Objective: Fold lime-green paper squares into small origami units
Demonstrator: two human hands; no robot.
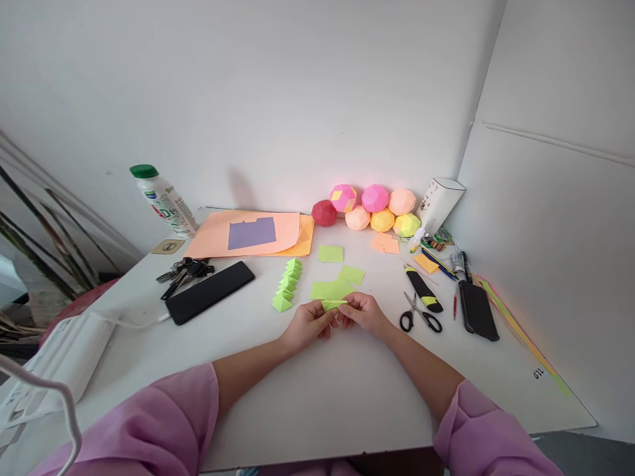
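Between my two hands is a small piece of green paper [335, 305] with a folded strip along its far edge. My left hand [310, 322] pinches its left end, thumb on top. The right end is pinched by my right hand [364, 313]. Just beyond my fingers lies a larger green sheet [327, 289], partly hidden by the hands. Two more green paper pieces, one nearer [352, 274] and one farther back [331, 254], rest behind it. To the left stands a row of folded green paper units [288, 284], pointed and set one behind another.
Scissors [419, 314] and a utility knife [423, 289] lie right of my hands, near a black phone [477, 309]. Several faceted paper balls [374, 198] are stacked against the wall. On the left are a power bank [211, 292], keys [184, 271], orange sheets [213, 237] and a bottle [166, 201].
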